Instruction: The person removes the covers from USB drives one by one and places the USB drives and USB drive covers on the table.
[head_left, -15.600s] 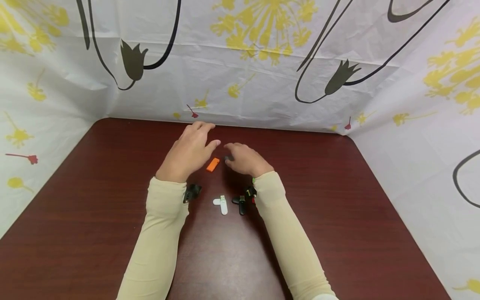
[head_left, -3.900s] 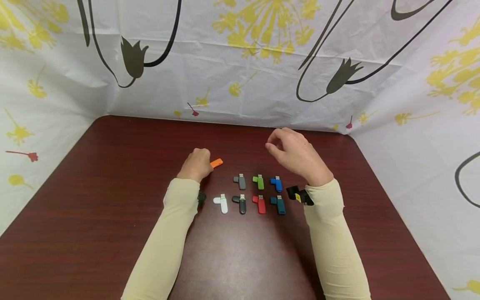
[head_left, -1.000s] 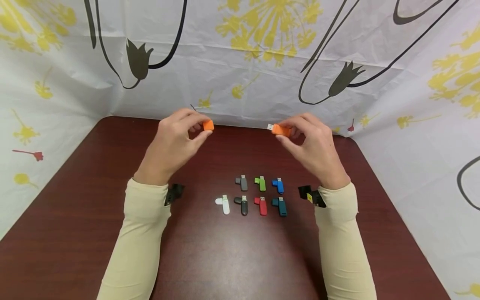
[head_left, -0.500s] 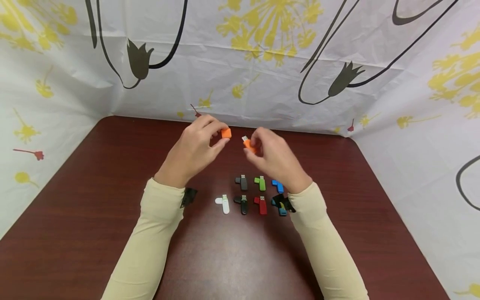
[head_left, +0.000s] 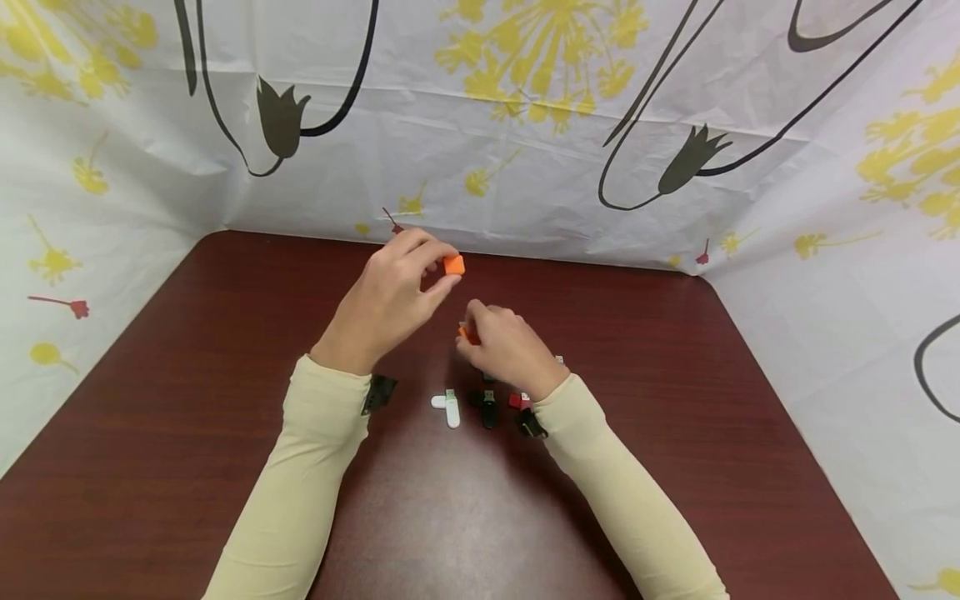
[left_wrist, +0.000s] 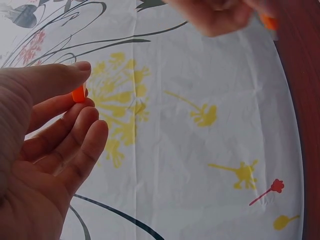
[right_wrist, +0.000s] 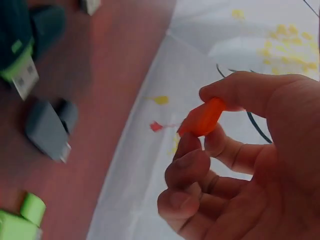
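Observation:
My left hand point(head_left: 382, 304) pinches the small orange cap point(head_left: 453, 265) of a USB stick between thumb and fingers, raised above the table; the left wrist view shows the cap point(left_wrist: 78, 94) partly covered by fingertips. Lower and to the right, my right hand point(head_left: 510, 346) pinches the orange USB stick point(head_left: 468, 335), low over the table just behind the row of sticks. Fingers hide much of this stick point(right_wrist: 202, 119) in the right wrist view. A grey USB stick point(right_wrist: 47, 130) and a green one point(right_wrist: 17, 227) lie near the right hand, mostly hidden from the head camera.
On the dark red table point(head_left: 187, 375) lie a white USB stick point(head_left: 452, 412) and a black one point(head_left: 489, 414) with their caps beside them. A red cap point(head_left: 514, 401) shows beside my right wrist. My right arm covers other sticks. A patterned white sheet point(head_left: 420, 142) encloses the table.
The orange stick, whole on the table earlier, is now apart in both hands. In the last second my left hand moved right, then stayed; my right hand moved left and down with the stick.

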